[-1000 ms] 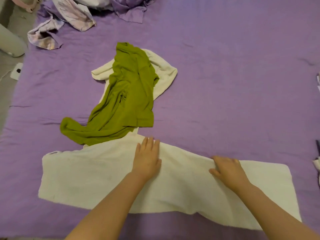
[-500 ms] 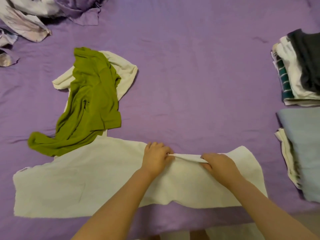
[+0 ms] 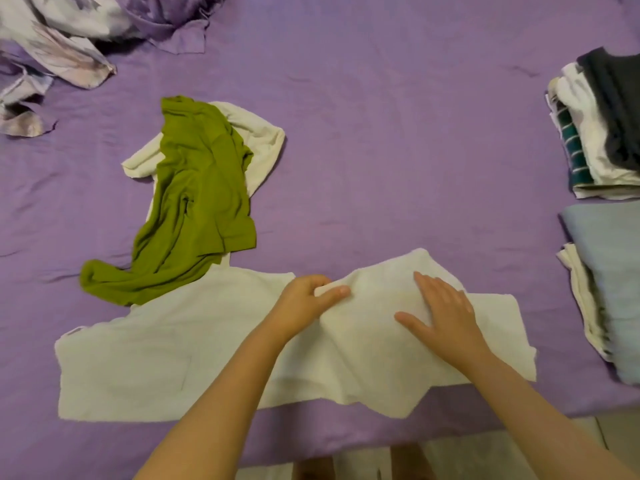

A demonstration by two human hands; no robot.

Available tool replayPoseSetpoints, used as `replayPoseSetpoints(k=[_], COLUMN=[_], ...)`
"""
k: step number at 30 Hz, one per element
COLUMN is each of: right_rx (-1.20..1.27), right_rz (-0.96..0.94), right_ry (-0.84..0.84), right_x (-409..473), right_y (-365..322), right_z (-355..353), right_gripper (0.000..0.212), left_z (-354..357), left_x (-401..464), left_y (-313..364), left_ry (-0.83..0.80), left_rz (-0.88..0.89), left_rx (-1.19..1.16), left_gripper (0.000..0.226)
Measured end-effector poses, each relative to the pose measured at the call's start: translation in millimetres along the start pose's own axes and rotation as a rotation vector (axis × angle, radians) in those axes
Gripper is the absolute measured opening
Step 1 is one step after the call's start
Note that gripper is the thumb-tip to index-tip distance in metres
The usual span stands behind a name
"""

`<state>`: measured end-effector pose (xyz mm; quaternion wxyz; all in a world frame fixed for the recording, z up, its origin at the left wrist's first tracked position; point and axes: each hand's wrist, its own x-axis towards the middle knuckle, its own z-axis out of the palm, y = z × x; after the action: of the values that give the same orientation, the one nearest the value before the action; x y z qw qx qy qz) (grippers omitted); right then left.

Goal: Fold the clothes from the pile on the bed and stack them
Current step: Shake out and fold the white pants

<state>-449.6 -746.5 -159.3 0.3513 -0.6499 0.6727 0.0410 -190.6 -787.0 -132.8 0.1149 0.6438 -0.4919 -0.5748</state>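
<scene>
A cream garment [image 3: 145, 368] lies spread along the near edge of the purple bed [image 3: 398, 133]. Its right part is folded over into a raised flap. My left hand [image 3: 308, 303] pinches a fold of the cream cloth at its upper edge. My right hand [image 3: 440, 313] lies flat, fingers spread, on the folded flap. A green garment [image 3: 197, 202] lies crumpled behind it to the left, partly over another cream piece [image 3: 256, 133]. Two stacks of folded clothes sit at the right: a dark-topped stack [image 3: 602, 126] and a grey-blue-topped stack [image 3: 613, 289].
Rumpled lilac patterned bedding [image 3: 59, 46] is bunched at the far left corner. The bed's near edge runs just below the cream garment, with pale floor [image 3: 450, 455] showing beneath.
The right end of the cream garment has been folded inward to the left. My right hand went from gripping the edge to pressing flat on the flap. The view shifted slightly.
</scene>
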Motion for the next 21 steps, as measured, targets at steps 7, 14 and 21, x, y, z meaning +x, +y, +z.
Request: replayPoseSetpoints(k=[7,14,21], right_rx=[0.133,-0.360,-0.165], right_rz=[-0.256,-0.508,-0.461], right_ry=[-0.282,-0.485,-0.302], right_x=[-9.7,0.0,10.7], right_y=[-107.6,-169.9,-124.5], right_z=[75.4,150.2,110.1], right_gripper=[0.072,0.055,0.041], left_z=[-91.7,-89.5,-27.4], left_x=[-23.1,-27.7,4.3], left_y=[-54.9,-95.1,-56.8], left_ry=[0.027,0.179,0.044], left_rz=[-0.203,-0.034,0.305], left_rx=[0.317,0.782,0.721], left_gripper=[0.051,0.053,0.037])
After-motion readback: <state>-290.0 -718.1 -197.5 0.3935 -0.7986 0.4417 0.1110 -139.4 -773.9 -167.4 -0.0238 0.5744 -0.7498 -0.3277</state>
